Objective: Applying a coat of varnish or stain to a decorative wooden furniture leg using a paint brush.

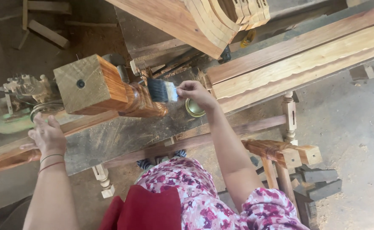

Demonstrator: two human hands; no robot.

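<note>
Turned wooden post [123, 96]: glossy orange-brown on its sides, dull grey-tan on the square end, one dark hole. Brush [161, 90]: black bristles, silvery-blue band. Tin [194, 108]: brassy yellow rim. Planks [297, 64], far right: pale tan and reddish brown, streaked grain. Workbench [123, 136]: dark grey, scratched. Garment [204, 200], near: pink and purple floral on white, with a plain red cloth [146, 211]. Floor [357, 140]: grey.

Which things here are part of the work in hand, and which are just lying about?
In use: paintbrush in the right hand; turned wooden leg being coated; small round tin beside it; left hand resting on a wooden rail.

Lying about: stacked planks; offcuts on the floor; stool and blocks.
</note>
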